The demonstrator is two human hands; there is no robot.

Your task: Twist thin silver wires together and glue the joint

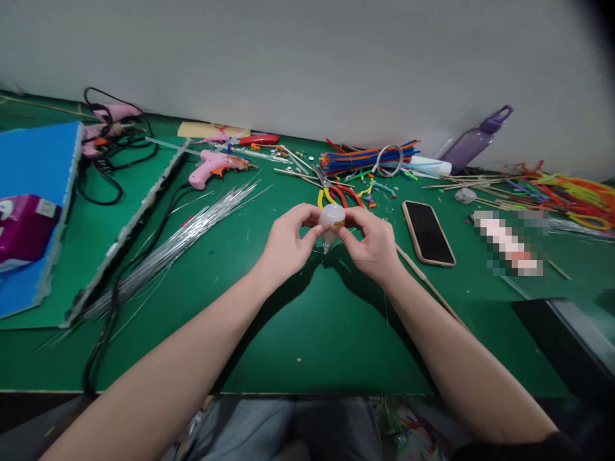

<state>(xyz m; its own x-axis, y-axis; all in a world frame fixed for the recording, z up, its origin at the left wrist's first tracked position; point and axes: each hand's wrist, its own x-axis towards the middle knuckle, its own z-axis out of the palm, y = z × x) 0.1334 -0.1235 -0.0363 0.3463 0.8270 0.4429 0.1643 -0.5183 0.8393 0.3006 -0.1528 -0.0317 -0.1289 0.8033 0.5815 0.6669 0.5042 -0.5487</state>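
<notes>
Above the middle of the green table, my left hand (296, 240) and my right hand (371, 242) both grip a small whitish squeeze bottle (332, 216). Its rounded end faces up, and a narrow clear tip points down toward me. The fingers of each hand wrap the bottle's sides, with the thumbs on the near face. What is inside the bottle I cannot make out. Just behind it lie pliers (327, 192) with yellow and red handles, partly covered by my hands.
Left are a pink glue gun (211, 168) with its black cord and a bundle of silvery wires (192, 234). A phone (428, 233) lies right, with a thin stick (427, 282) beside it. Pipe cleaners (369, 158) and a purple bottle (473, 144) are at the back.
</notes>
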